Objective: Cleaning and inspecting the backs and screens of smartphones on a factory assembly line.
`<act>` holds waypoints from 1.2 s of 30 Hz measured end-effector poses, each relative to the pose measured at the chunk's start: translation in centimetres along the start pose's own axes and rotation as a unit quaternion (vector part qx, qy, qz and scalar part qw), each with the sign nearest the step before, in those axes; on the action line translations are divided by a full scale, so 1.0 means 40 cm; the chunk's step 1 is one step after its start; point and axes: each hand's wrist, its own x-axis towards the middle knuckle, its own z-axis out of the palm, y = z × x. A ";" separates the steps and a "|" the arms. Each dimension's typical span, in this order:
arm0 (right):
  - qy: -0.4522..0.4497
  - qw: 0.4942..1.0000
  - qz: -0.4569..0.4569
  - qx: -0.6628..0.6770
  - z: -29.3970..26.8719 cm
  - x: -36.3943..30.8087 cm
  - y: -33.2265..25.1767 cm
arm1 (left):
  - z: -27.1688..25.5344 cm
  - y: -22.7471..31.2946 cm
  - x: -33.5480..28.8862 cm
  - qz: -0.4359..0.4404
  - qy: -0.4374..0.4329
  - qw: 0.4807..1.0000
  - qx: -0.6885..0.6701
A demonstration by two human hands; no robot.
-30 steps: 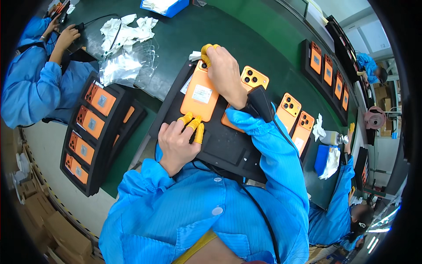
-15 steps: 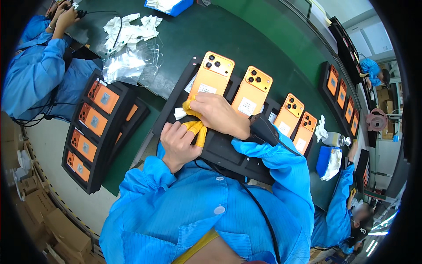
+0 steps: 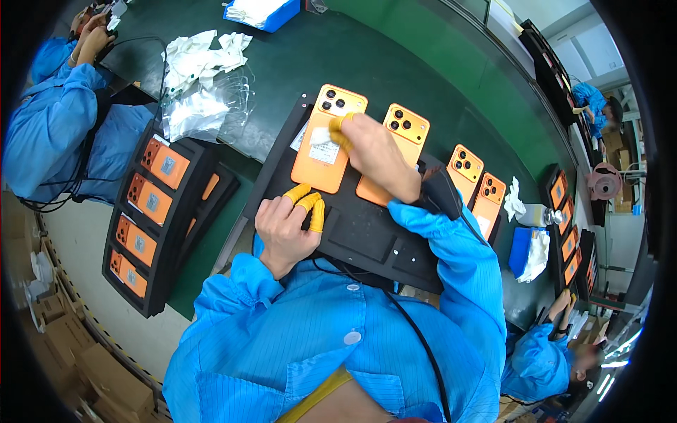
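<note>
A black foam tray lies before me with several orange phones on it, camera ends pointing away. Yellow finger cots cover fingertips on both hands. My right hand is closed on a small white cloth, which touches the back of the leftmost phone, just above its white label. My left hand rests on the tray by that phone's lower end, fingers apart and holding nothing. Beside my right forearm lies the second phone, partly covered by my hand. Farther right are a third phone and a fourth phone.
Stacked black trays of orange phones stand at left. Crumpled white cloths and clear film lie beyond. At right are a metal-topped bottle, a blue box and another phone tray. Co-workers sit on both sides.
My right hand has moved away from my left hand, up onto the leftmost phone with the cloth. At right, a co-worker's hands and a phone tray have shifted nearer.
</note>
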 end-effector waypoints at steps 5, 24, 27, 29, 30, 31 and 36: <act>0.007 0.999 0.013 -0.036 0.011 -0.022 -0.051 | -0.009 -0.002 -0.008 -0.020 -0.042 0.999 0.003; -0.016 0.988 0.123 0.093 -0.245 -0.200 -0.172 | -0.015 -0.032 -0.018 0.035 -0.039 0.999 0.007; 0.080 0.964 0.249 0.042 -0.317 -0.307 -0.162 | -0.013 -0.045 -0.027 0.026 -0.059 0.998 0.020; 0.149 0.918 0.366 -0.020 -0.370 -0.411 -0.155 | -0.012 -0.053 -0.035 0.011 -0.079 0.997 0.023; 0.185 0.882 0.430 -0.052 -0.397 -0.471 -0.150 | -0.010 -0.048 -0.027 0.023 -0.078 0.997 0.018; 0.227 0.846 0.468 -0.118 -0.414 -0.523 -0.146 | -0.009 -0.039 -0.022 0.020 -0.079 0.997 0.011; 0.242 0.733 0.541 -0.334 -0.400 -0.726 -0.086 | -0.010 -0.021 -0.008 0.019 -0.085 0.996 0.012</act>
